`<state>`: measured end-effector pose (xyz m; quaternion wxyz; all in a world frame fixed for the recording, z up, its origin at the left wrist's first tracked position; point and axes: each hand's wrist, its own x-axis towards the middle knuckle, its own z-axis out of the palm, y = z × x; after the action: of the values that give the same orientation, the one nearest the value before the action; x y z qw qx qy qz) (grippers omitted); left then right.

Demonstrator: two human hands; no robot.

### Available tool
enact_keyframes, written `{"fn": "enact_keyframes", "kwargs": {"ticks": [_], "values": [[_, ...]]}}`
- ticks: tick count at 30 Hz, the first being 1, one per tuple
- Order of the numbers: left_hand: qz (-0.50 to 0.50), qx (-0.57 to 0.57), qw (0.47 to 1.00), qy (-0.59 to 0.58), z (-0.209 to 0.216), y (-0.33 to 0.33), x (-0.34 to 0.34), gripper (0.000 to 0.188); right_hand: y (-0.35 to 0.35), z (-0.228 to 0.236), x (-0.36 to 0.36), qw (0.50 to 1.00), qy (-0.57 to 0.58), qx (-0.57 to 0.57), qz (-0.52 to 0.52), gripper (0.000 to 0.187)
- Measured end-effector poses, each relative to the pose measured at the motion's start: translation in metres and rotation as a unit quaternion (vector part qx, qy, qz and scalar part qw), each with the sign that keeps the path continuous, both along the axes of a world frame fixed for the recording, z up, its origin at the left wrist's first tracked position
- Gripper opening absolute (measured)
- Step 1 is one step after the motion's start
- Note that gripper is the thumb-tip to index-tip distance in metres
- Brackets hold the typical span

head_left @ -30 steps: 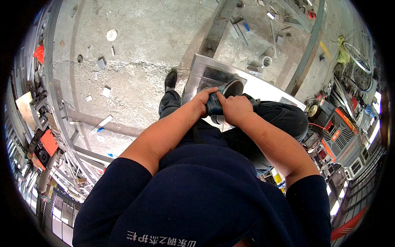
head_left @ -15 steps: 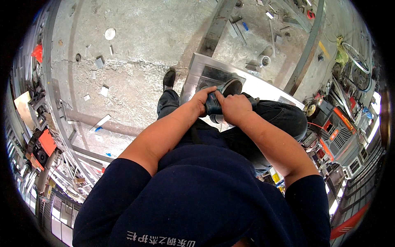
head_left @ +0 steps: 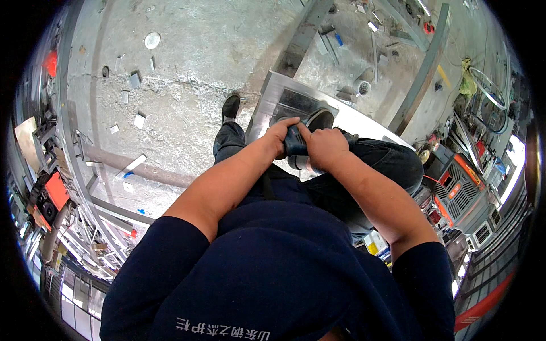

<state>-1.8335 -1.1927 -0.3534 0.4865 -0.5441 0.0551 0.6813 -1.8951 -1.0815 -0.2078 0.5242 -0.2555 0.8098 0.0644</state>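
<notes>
Both my hands are closed round a blue-green angle grinder (head_left: 295,142) in front of my waist. My left hand (head_left: 277,136) wraps its left side, thumb stretched along the top. My right hand (head_left: 326,149) grips the right part of the body, and its fingers hide much of that side. The grinder's round dark disc (head_left: 320,120) is on the far side, over a shiny metal box-shaped workpiece (head_left: 266,96) with a rectangular recess. Whether the disc touches the metal I cannot tell. My bent right leg lies against the workpiece's near side.
Steel beams (head_left: 418,85) run across the concrete floor (head_left: 187,45). Metal offcuts (head_left: 135,79) are scattered at the left. A white cup-like container (head_left: 362,88) stands beyond the workpiece. An orange and grey machine (head_left: 455,184) is at the right, with a red cable near my knee.
The surroundings have shifted slightly in the picture as my head moved. My hands keep the same grip on the grinder, and its disc appears at a slightly different tilt.
</notes>
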Motion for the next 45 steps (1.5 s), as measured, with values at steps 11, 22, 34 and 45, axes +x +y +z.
{"fn": "enact_keyframes", "kwargs": {"ticks": [11, 22, 34, 45], "values": [[0.053, 0.006, 0.999, 0.013, 0.0, -0.002, 0.0, 0.035, 0.001, -0.003, -0.006, 1.0, -0.004, 0.003, -0.007, 0.089], [0.065, -0.025, 0.997, 0.046, 0.02, 0.01, -0.04, 0.025, 0.009, 0.013, -0.034, 0.999, 0.033, 0.016, 0.004, 0.077], [0.05, -0.003, 0.998, 0.034, -0.001, 0.017, -0.048, 0.024, 0.008, 0.002, -0.049, 0.999, 0.037, 0.018, 0.005, 0.079], [0.029, -0.01, 1.0, 0.0, 0.015, 0.014, -0.066, 0.024, 0.015, -0.003, -0.056, 1.0, 0.021, 0.019, 0.006, 0.072]]}}
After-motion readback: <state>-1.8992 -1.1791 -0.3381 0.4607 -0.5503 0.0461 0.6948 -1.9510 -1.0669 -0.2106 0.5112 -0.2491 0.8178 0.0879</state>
